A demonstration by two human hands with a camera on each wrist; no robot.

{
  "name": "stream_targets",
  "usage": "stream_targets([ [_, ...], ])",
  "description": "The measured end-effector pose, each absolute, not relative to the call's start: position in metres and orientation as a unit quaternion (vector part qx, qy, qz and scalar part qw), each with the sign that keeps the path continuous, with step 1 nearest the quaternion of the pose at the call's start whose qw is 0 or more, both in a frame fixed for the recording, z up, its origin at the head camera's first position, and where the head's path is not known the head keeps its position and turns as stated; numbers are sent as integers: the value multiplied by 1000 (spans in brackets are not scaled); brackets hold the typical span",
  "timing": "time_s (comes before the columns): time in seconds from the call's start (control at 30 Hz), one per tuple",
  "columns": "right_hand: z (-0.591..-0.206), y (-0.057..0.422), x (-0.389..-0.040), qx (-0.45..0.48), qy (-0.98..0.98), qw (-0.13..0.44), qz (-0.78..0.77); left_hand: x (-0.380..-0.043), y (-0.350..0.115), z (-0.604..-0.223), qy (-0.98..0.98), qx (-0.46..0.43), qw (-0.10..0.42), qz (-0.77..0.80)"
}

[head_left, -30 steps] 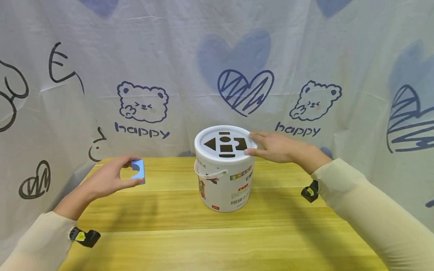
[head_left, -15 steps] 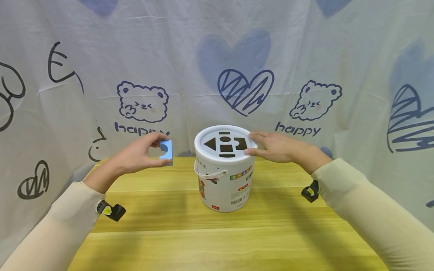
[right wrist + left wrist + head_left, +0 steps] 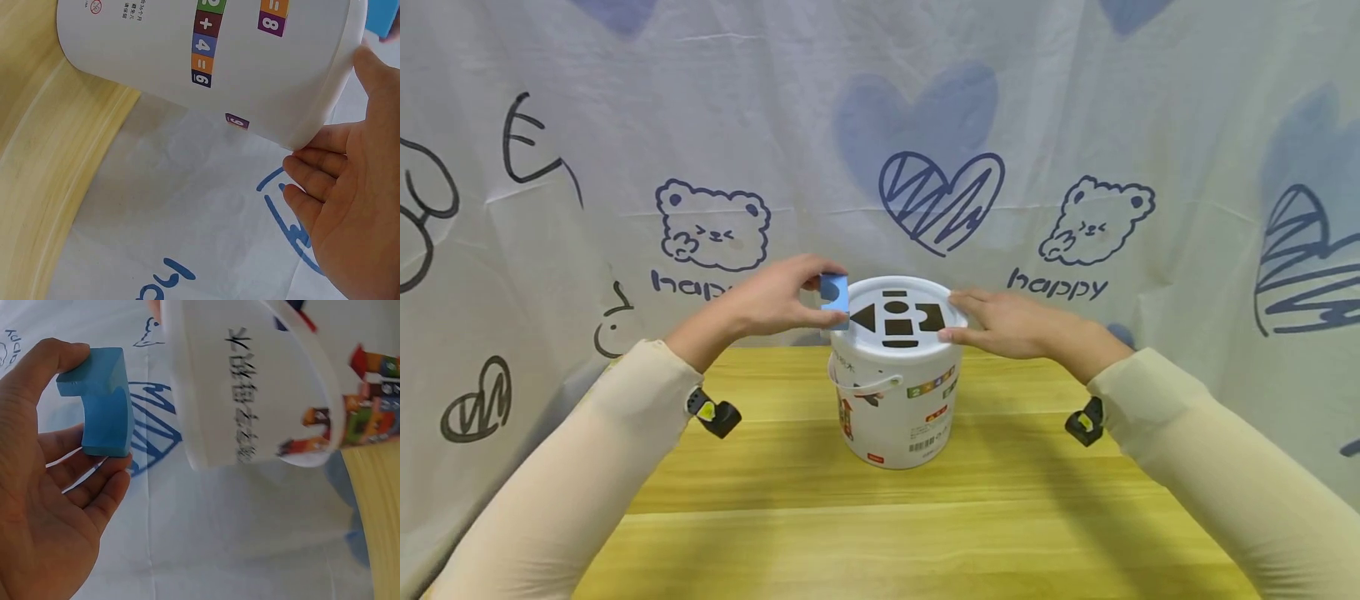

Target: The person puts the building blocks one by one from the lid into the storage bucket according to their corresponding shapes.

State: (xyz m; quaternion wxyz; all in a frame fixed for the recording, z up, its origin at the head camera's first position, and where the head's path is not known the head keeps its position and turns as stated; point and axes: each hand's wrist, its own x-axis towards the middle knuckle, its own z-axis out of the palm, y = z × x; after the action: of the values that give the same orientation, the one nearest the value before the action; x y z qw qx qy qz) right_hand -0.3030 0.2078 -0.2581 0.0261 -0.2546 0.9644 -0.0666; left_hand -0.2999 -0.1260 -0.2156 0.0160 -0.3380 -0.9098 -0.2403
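My left hand (image 3: 771,298) pinches a blue block with a rounded notch (image 3: 841,298) between thumb and fingers. The block is upright at the left rim of a white bucket (image 3: 887,417), overlapping it in the head view. In the left wrist view a gap separates the block (image 3: 111,419) from the bucket wall (image 3: 212,387). On the bucket is a white lid (image 3: 868,293) with several cut-out holes: a triangle, a circle, a square, slots and a notched shape at right. My right hand (image 3: 1011,321) rests on the lid's right rim, its fingers extended and thumb in front.
The bucket stands on a yellow wood-grain table (image 3: 880,533), its handle (image 3: 868,387) hanging down in front. Behind the table hangs a white cloth (image 3: 820,167) printed with hearts and bears. Each wrist wears a small black camera (image 3: 718,414).
My left hand has carried the blue block right and upward, from well left of the bucket to the lid's left rim. The right hand and the bucket have stayed in place.
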Motion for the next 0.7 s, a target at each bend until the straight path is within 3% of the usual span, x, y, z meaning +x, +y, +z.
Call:
stream_targets([
  [0.33,-258,208,-304,-252,965,31,-69,-316,-78,-195,-911,-335,-43,-236],
  [0.7,-258,209,-304,-252,965,39,-65,-334,-29,-195,-915,-337,-56,-216],
])
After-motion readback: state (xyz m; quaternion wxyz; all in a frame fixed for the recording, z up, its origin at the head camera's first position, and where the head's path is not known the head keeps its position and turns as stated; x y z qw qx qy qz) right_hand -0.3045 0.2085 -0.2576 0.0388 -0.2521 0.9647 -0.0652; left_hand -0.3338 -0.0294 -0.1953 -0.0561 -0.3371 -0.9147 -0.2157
